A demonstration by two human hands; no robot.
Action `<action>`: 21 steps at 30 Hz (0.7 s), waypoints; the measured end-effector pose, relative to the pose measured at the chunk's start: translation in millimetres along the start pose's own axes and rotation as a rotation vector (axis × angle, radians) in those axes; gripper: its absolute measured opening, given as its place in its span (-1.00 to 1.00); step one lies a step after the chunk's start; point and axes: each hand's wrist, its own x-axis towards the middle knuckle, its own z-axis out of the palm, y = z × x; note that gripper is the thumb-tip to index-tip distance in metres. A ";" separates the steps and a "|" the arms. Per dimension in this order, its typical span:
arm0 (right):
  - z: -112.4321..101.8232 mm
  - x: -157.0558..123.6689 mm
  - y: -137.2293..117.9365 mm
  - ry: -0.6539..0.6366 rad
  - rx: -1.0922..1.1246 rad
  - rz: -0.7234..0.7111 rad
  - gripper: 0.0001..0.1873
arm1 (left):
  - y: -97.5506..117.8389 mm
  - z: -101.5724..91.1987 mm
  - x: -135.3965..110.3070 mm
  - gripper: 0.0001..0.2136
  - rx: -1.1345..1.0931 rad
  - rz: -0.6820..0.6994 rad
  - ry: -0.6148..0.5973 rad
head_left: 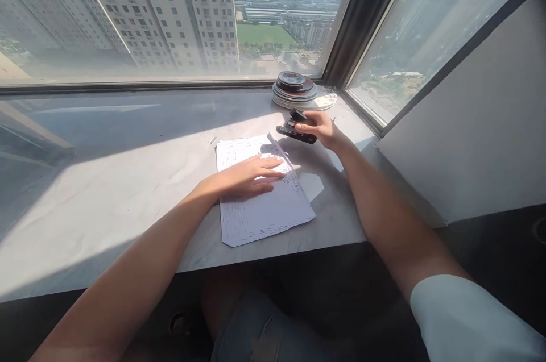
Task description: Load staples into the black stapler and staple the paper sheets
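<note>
A stack of white paper sheets (264,211) covered in writing lies on the pale marbled sill. My left hand (251,175) rests flat on it, fingers stretched out and slightly apart, holding nothing. Just beyond the sheets' upper right corner, my right hand (322,127) grips a black stapler (294,128) between thumb and fingers. The stapler points left and seems close to the sill; whether it touches cannot be made out. My fingers hide part of its rear end. Along the right side of the stack, the top sheet's edge looks slightly raised.
Behind the stapler, stacked plates (294,92) stand in the window corner. Small clear strips (212,140) lie left of the paper's top edge. Window frames (358,26) and a white wall (478,106) bound the sill (128,180); its front edge drops off above my legs.
</note>
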 end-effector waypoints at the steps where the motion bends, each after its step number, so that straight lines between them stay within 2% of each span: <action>1: 9.7 2.9 -6.7 0.055 0.025 -0.017 -0.47 | 1.5 -1.5 -0.3 -0.76 -0.048 -0.027 0.102; 2: 20.7 5.5 -14.4 0.076 0.017 -0.020 -0.47 | 2.2 -3.8 -1.5 -0.68 -0.097 -0.086 0.274; 3: 32.6 7.4 -22.5 0.065 -0.023 -0.014 -0.47 | 1.8 -6.8 -3.3 -0.55 -0.140 -0.175 0.509; 5: 57.4 8.8 -37.3 -0.051 -0.150 0.002 -0.48 | -2.9 -14.6 -8.2 -0.36 -0.197 -0.385 1.032; 6: 69.2 8.5 -43.2 -0.111 -0.214 -0.004 -0.48 | -7.1 -18.7 -10.6 -0.34 -0.219 -0.466 1.235; 7: 79.9 7.9 -48.0 -0.165 -0.267 -0.016 -0.47 | -12.1 -22.6 -12.7 -0.33 -0.245 -0.513 1.362; 8: 88.9 7.3 -51.5 -0.207 -0.309 -0.030 -0.47 | -17.6 -25.9 -14.2 -0.33 -0.278 -0.530 1.416; 10: 99.8 6.4 -55.6 -0.244 -0.354 -0.052 -0.50 | -28.0 -29.9 -15.3 -0.35 -0.357 -0.525 1.387; 12: 98.7 5.9 -56.6 -0.282 -0.299 -0.075 -0.58 | -35.3 -30.5 -14.4 -0.37 -0.425 -0.526 1.306; 17: 62.4 4.5 -42.3 -0.509 0.125 -0.126 -0.50 | -42.0 -25.5 -11.0 -0.41 -0.589 -0.599 1.136; 21: 49.0 7.0 -13.6 -0.604 0.248 -0.053 -0.45 | -47.0 -21.6 -8.8 -0.43 -0.618 -0.666 1.032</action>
